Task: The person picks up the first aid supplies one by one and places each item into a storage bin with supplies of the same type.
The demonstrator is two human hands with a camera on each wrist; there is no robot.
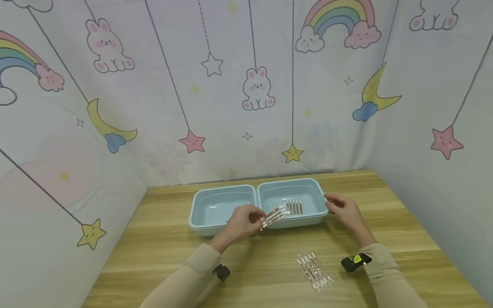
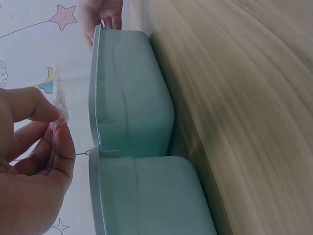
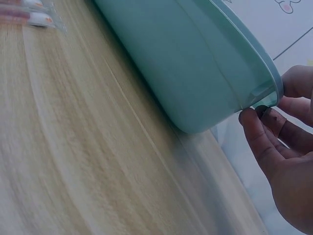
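Between thumb and fingers, my left hand (image 1: 242, 222) pinches a clear packet of brown sticks with white ends (image 1: 274, 216), which look like swabs. It holds the packet above the front rim of the right light-blue plastic bin (image 1: 290, 221). My right hand (image 1: 344, 210) grips that bin's right end by the rim, as the right wrist view shows with its fingers (image 3: 259, 132) curled at the lip. Inside the right bin lies a row of similar sticks (image 1: 295, 207). A second clear packet of sticks (image 1: 313, 270) lies flat on the table in front.
A matching left bin (image 1: 208, 230) stands end to end with the right one, partly hidden by my left hand. Both sit on a wood-grain table (image 1: 154, 248) near its back edge. A patterned cloth wall (image 1: 223, 107) rises behind and at both sides.
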